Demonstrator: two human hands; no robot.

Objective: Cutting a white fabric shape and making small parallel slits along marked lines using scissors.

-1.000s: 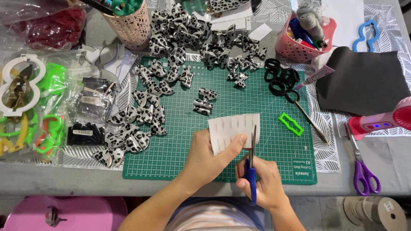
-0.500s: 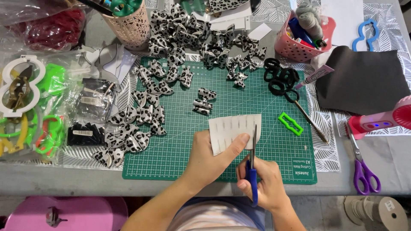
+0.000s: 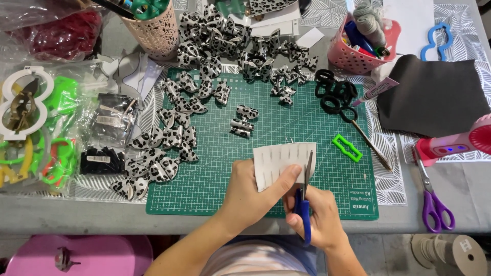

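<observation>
My left hand (image 3: 253, 193) pinches a pale rectangular sheet (image 3: 282, 161) marked with several short dark lines, holding it just above the green cutting mat (image 3: 215, 168). My right hand (image 3: 317, 220) grips blue-handled scissors (image 3: 305, 197), whose blades run up into the sheet's right part. Both hands sit over the mat's near edge.
Leopard-print bows (image 3: 169, 148) are heaped on the mat's left and far side. A green plastic buckle (image 3: 347, 148), black hair ties (image 3: 335, 94), a pink basket (image 3: 358, 56), black fabric (image 3: 434, 97), a pink glue gun (image 3: 452, 143) and purple scissors (image 3: 433, 199) lie to the right. Bagged items (image 3: 46, 128) crowd the left.
The scissors' blades have slid slightly further up into the sheet. Both hands stay in the same place.
</observation>
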